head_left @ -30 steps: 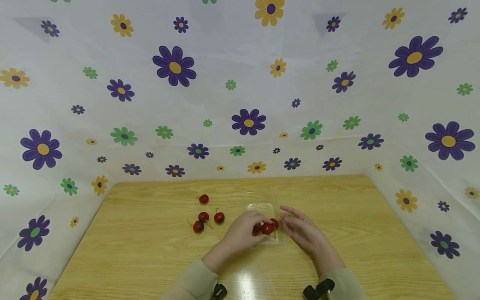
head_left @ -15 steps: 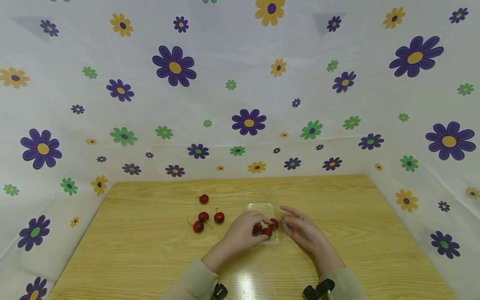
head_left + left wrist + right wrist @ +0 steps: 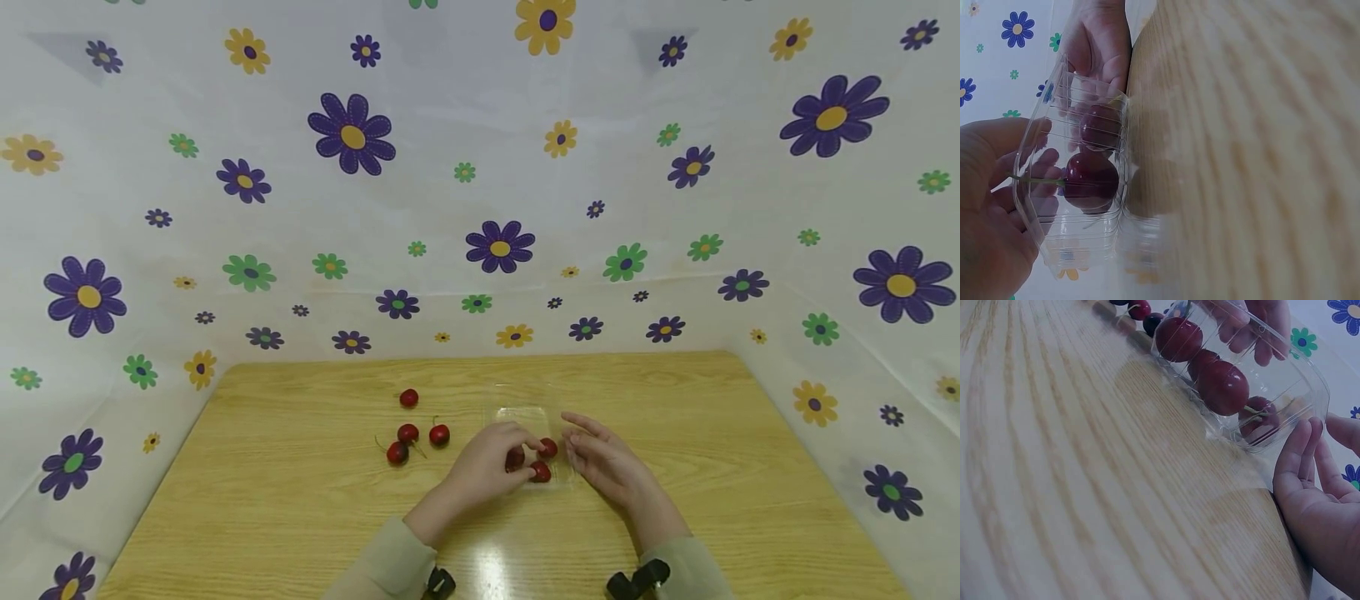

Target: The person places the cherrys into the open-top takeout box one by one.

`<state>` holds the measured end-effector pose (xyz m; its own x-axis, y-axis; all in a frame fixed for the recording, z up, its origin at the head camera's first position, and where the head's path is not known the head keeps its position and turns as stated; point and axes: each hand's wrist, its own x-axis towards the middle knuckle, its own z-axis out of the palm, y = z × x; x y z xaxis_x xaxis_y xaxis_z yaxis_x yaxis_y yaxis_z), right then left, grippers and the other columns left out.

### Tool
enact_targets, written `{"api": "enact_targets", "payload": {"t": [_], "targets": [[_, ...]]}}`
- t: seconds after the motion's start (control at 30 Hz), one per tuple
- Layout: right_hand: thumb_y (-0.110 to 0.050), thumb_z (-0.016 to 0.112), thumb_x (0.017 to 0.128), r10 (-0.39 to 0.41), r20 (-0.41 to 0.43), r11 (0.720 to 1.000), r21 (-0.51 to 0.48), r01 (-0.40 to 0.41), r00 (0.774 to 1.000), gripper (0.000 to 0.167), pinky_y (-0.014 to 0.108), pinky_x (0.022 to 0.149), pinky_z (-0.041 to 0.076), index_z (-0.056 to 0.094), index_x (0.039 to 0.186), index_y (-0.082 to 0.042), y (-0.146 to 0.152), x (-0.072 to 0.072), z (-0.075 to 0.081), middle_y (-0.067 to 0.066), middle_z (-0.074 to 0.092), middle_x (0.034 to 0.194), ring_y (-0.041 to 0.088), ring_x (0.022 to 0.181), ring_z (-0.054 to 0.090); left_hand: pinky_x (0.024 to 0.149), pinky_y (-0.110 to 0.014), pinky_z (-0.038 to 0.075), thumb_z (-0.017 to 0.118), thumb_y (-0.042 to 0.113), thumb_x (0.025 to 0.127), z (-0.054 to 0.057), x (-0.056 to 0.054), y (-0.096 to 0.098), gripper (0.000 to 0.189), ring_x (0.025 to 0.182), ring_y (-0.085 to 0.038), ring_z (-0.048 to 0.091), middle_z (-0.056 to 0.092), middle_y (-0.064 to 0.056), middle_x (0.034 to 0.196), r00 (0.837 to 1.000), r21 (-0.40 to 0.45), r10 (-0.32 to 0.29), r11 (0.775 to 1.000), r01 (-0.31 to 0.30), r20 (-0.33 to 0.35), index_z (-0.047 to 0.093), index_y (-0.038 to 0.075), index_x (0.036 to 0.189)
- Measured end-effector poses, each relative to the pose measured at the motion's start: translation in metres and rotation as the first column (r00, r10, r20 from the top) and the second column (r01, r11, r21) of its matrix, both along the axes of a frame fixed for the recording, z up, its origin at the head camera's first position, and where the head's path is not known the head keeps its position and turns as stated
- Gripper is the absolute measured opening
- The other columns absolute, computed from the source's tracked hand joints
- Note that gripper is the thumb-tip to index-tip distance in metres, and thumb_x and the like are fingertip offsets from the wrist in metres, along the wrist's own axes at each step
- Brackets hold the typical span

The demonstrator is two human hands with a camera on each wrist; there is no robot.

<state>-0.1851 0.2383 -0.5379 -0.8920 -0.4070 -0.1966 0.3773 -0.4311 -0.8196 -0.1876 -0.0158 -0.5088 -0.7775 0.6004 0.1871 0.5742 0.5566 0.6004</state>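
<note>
A clear plastic container (image 3: 522, 412) stands on the table with several red cherries inside, among them a cherry (image 3: 540, 472) near its front and another cherry (image 3: 548, 448) behind. My left hand (image 3: 483, 462) reaches over the container's left side, thumb and fingertips apart with nothing between them. In the left wrist view a stemmed cherry (image 3: 1091, 180) lies in the container, its stem pointing toward that hand. My right hand (image 3: 609, 467) is at the container's right side; in the right wrist view its fingertips touch the rim, fingers extended. The left hand hides part of the container.
Left of the container, several loose cherries lie on the wooden table (image 3: 285, 500), including a cherry (image 3: 408, 398) at the back and a cherry (image 3: 439, 435) nearest the left hand. A flower-printed cloth (image 3: 420, 217) surrounds the table's back and sides.
The cherry between my left thumb and fingers has been let go and has dropped down to the container's front. The right hand has stayed in place.
</note>
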Motion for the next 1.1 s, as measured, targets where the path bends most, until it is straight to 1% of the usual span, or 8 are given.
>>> {"api": "enact_targets", "payload": {"t": [0.1, 0.2, 0.43, 0.63, 0.87, 0.97, 1.1], "targets": [[0.001, 0.046, 0.111, 0.0, -0.002, 1.0, -0.003, 0.0, 1.0, 0.035, 0.017, 0.092, 0.056, 0.063, 0.131, -0.023, 0.0, 0.0, 0.0, -0.003, 0.064, 0.113, 0.004, 0.098, 0.063, 0.085, -0.023, 0.052, 0.079, 0.013, 0.095, 0.0, 0.0, -0.001, 0.025, 0.094, -0.013, 0.064, 0.075, -0.003, 0.116, 1.0, 0.041, -0.001, 0.999, 0.0, 0.024, 0.077, 0.016, 0.12], [0.001, 0.046, 0.111, 0.001, -0.004, 1.0, -0.008, -0.001, 1.0, 0.035, 0.017, 0.092, 0.056, 0.062, 0.131, -0.022, 0.0, 0.0, 0.0, -0.003, 0.064, 0.113, 0.004, 0.098, 0.063, 0.082, -0.022, 0.052, 0.077, 0.01, 0.096, 0.001, 0.0, -0.002, 0.024, 0.093, -0.016, 0.065, 0.075, -0.004, 0.115, 1.0, 0.07, -0.003, 0.998, 0.001, 0.031, 0.076, 0.014, 0.12], [0.001, 0.047, 0.111, -0.01, -0.001, 1.0, 0.006, 0.01, 1.0, 0.035, 0.017, 0.092, 0.055, 0.063, 0.131, -0.023, -0.001, 0.0, 0.001, -0.004, 0.064, 0.113, 0.004, 0.099, 0.063, 0.094, -0.028, 0.057, 0.078, 0.011, 0.096, -0.001, -0.001, -0.007, 0.023, 0.104, -0.013, 0.067, 0.076, 0.001, 0.118, 1.0, 0.085, 0.012, 0.996, -0.012, -0.001, 0.076, 0.014, 0.119], [0.001, 0.045, 0.111, -0.01, -0.005, 1.0, 0.004, 0.01, 1.0, 0.037, 0.017, 0.091, 0.055, 0.064, 0.13, -0.024, -0.001, 0.0, 0.0, -0.004, 0.063, 0.113, 0.003, 0.098, 0.063, 0.1, -0.033, 0.058, 0.078, 0.011, 0.097, 0.0, 0.0, -0.016, 0.023, 0.109, -0.015, 0.069, 0.075, 0.0, 0.121, 0.999, 0.117, 0.033, 0.993, -0.03, -0.019, 0.076, 0.015, 0.12], [0.0, 0.047, 0.111, -0.017, -0.001, 1.0, 0.006, 0.017, 1.0, 0.035, 0.017, 0.093, 0.055, 0.064, 0.132, -0.023, 0.0, 0.0, -0.002, -0.003, 0.064, 0.116, 0.004, 0.101, 0.063, 0.095, -0.031, 0.059, 0.077, 0.007, 0.095, -0.001, 0.0, -0.027, 0.025, 0.105, -0.016, 0.069, 0.075, 0.001, 0.119, 0.998, 0.174, 0.057, 0.983, -0.051, -0.029, 0.076, 0.015, 0.119], [0.0, 0.048, 0.111, -0.023, -0.002, 1.0, 0.017, 0.023, 1.0, 0.036, 0.017, 0.093, 0.055, 0.064, 0.131, -0.024, 0.0, 0.0, -0.003, -0.004, 0.064, 0.115, 0.004, 0.101, 0.063, 0.095, -0.033, 0.059, 0.077, 0.008, 0.095, -0.001, 0.0, -0.032, 0.026, 0.104, -0.016, 0.069, 0.075, 0.001, 0.119, 0.997, 0.18, 0.077, 0.981, -0.07, -0.032, 0.076, 0.016, 0.119], [0.0, 0.047, 0.111, -0.02, -0.005, 1.0, 0.018, 0.02, 1.0, 0.036, 0.017, 0.093, 0.056, 0.063, 0.133, -0.024, 0.0, -0.001, -0.004, -0.005, 0.065, 0.114, 0.003, 0.101, 0.063, 0.097, -0.037, 0.058, 0.077, 0.007, 0.095, -0.003, 0.001, -0.038, 0.026, 0.107, -0.017, 0.068, 0.075, 0.001, 0.122, 0.995, 0.192, 0.096, 0.977, -0.093, -0.006, 0.076, 0.016, 0.12]]}}
